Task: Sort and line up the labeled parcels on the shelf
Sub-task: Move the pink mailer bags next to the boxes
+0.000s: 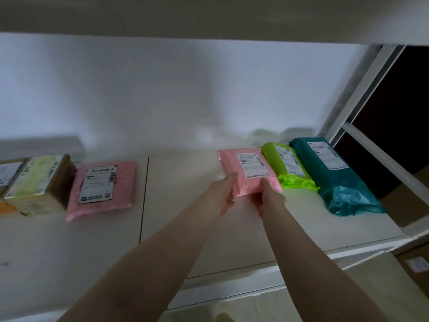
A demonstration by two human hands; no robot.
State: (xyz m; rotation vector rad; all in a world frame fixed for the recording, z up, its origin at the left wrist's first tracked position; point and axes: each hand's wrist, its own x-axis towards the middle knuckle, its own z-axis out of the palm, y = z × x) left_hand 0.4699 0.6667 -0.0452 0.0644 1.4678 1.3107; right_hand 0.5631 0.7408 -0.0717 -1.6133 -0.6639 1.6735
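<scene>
The small pink mailer (246, 173) lies label-up on the white shelf (185, 205), its right edge touching the lime-green parcel (286, 166) at its 3 o'clock. The left hand (224, 194) and right hand (270, 196) grip its near corners, thumbs on top. A hard shove could ride it up over the green parcel (slick film on both) and nudge the teal parcel (334, 175) beyond toward the shelf's open end. At 9 o'clock, well apart, lie a larger pink mailer (102, 189) and a cardboard box (39, 182).
</scene>
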